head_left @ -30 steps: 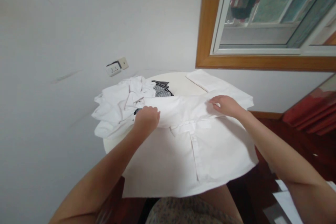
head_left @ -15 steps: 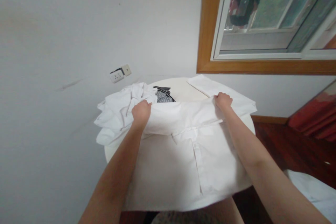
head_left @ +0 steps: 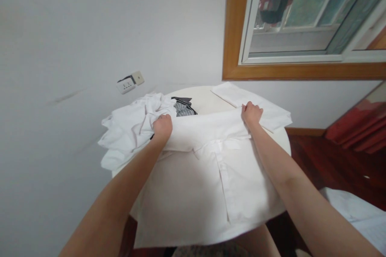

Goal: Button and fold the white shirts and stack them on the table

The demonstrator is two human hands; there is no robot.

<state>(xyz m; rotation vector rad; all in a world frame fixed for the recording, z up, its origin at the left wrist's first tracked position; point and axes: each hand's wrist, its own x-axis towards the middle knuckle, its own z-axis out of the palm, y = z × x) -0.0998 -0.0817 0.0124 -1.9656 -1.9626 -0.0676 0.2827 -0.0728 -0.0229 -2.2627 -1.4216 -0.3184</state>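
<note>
A white button-front shirt [head_left: 187, 192] lies spread over a round white table [head_left: 202, 100], its lower part hanging toward me past the near edge. Its far part is folded over into a band across the middle. My left hand [head_left: 163, 126] is closed on the left end of that fold, beside a heap of crumpled white cloth [head_left: 129, 124]. At the fold's right end my right hand [head_left: 252, 114] grips the fabric. Just beyond my right hand, a flat white folded garment [head_left: 241, 95] lies at the table's far right.
Black-and-grey striped cloth [head_left: 184, 106] shows between the heap and the bare tabletop. A wall with a socket [head_left: 126, 85] and a wood-framed window [head_left: 238, 73] stands behind. Low on the right are white cloth [head_left: 352, 209] and a red curtain [head_left: 356, 124].
Both hands keep hold of the folded shirt, which looks pulled a little straighter along its upper edge. The whole view has shifted slightly.
</note>
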